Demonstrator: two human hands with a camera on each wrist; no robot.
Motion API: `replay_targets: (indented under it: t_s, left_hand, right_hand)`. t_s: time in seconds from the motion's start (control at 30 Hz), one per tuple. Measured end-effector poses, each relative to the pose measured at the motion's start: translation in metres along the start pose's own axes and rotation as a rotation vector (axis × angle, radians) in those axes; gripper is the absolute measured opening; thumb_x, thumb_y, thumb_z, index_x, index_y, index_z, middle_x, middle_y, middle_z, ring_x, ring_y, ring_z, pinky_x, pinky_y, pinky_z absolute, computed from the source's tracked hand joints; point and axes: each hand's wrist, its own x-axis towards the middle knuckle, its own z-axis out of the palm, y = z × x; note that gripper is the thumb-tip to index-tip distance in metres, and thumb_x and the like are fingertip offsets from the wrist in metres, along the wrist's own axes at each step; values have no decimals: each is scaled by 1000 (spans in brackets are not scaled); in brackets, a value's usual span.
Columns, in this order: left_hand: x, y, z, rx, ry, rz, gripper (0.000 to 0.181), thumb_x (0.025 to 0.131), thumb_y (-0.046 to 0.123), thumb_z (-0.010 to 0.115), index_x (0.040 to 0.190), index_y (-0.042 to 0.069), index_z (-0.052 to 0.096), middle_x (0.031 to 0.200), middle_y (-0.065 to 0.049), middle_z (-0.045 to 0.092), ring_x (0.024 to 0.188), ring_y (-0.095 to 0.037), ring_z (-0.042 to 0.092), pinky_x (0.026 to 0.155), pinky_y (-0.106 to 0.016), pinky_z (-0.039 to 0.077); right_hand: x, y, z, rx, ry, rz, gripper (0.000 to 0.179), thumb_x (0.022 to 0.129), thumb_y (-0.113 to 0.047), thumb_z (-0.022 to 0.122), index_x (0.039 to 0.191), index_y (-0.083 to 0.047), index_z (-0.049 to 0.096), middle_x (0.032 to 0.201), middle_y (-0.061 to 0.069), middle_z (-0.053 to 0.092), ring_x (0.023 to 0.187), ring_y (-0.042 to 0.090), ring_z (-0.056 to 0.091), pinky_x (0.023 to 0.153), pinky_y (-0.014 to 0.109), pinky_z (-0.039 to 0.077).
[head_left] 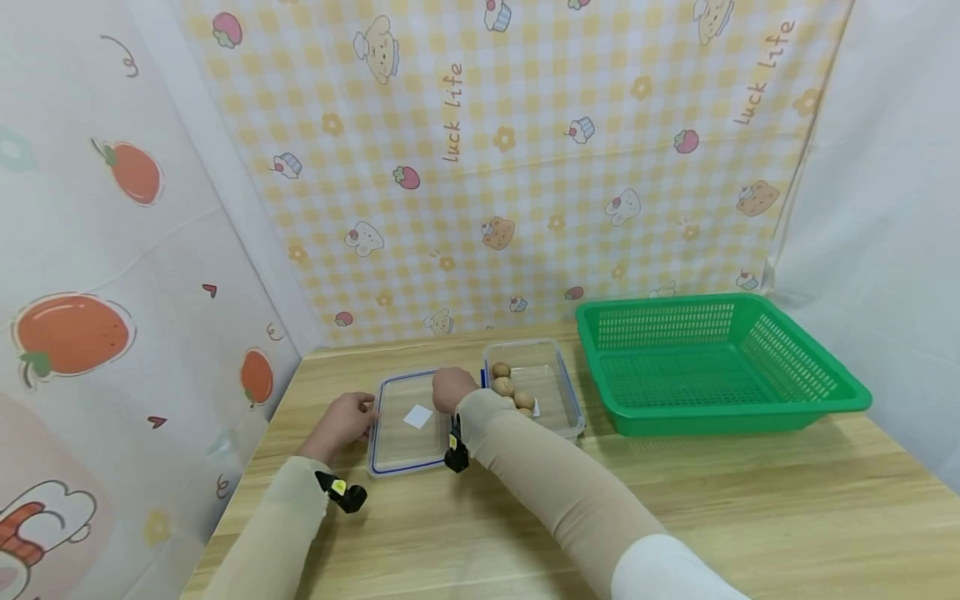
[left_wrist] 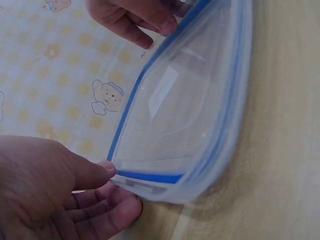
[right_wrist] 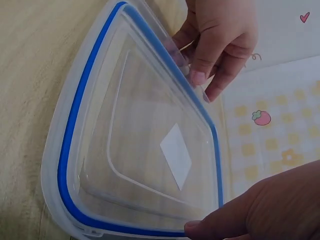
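Note:
A clear plastic lid [head_left: 405,446] with a blue sealing ring and a white square label lies between my hands, left of centre in the head view. My left hand [head_left: 347,423] pinches its left edge, thumb on the rim [left_wrist: 117,167] and fingers beneath. At the opposite edge my right hand [head_left: 453,389] grips the rim, thumb on top in the right wrist view; its other fingers are mostly hidden. Just to the right stands a clear plastic box [head_left: 573,400], partly covered by my right forearm. Several round brown walnut-like things [head_left: 503,387] lie along its left side.
A large green plastic basket [head_left: 738,411] with slotted walls stands on the wooden table [head_left: 465,533] to the right of the box. A patterned cloth [head_left: 517,183] hangs behind the table, with another cloth [head_left: 187,317] at the left.

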Motion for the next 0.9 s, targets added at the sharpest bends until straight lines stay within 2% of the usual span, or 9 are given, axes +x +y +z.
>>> replay_targets:
  t_s: [0.13,0.27,0.4,0.5,0.63,0.7,0.77,0.87,0.9]
  left_hand:
    - [2,-1,-1,-72,-6,-10,46,100,-1,56,142,-17,44,107,-25,67,70,-18,67,61,-33,59]
    - [-1,3,-12,-141,-4,11,48,100,-2,54,144,-17,41,105,-26,67,76,-21,66,67,-37,60]
    - [-2,14,-25,-230,-3,14,49,101,-1,54,146,-16,40,106,-26,67,72,-18,66,71,-41,61]
    - [-2,29,-33,-311,-18,-4,51,102,1,55,148,-12,39,106,-22,66,70,-16,65,71,-39,61]
    - [-4,53,-39,-401,-41,-15,52,104,6,54,152,-6,38,110,-18,61,76,-15,64,71,-32,61]
    - [-6,66,-39,-436,-44,-9,52,105,8,53,153,-4,39,112,-18,60,78,-16,65,72,-30,60]
    - [-7,79,-38,-461,-50,4,52,105,9,53,153,-2,39,113,-17,61,80,-16,65,73,-30,60]
    - [-9,99,-34,-514,-62,23,51,104,10,54,152,-1,41,112,-16,62,81,-17,66,74,-30,60]
    - [-10,106,-31,-531,-69,31,51,104,9,55,152,-1,41,111,-15,62,80,-17,66,73,-30,60]
  right_hand:
    - [2,1,-3,13,31,-10,29,103,-7,53,77,-8,65,66,3,53,54,14,43,50,27,37]
    - [4,4,-16,55,39,-8,31,100,-3,55,70,-8,59,63,4,52,48,13,44,46,24,39]
    - [0,8,-41,194,-26,50,19,96,4,57,79,-4,62,71,10,61,43,14,56,41,24,46]
    - [-9,15,-65,346,-54,102,14,90,10,59,81,-1,60,73,12,62,48,17,63,47,26,53]
    - [-24,32,-95,512,-64,124,25,87,10,62,70,-4,50,67,10,55,54,20,64,61,32,59]
    - [-32,44,-106,574,-56,116,21,88,9,63,75,-2,51,73,10,56,55,19,64,65,34,60]
    - [-39,57,-115,649,-52,112,8,91,6,64,90,4,56,86,14,61,57,19,65,69,35,61]
    - [-50,79,-126,755,-65,112,18,96,2,62,112,7,56,103,17,60,61,17,65,69,33,61]
    - [-54,87,-130,787,-81,116,20,97,1,60,115,7,56,106,18,59,62,17,65,69,32,60]
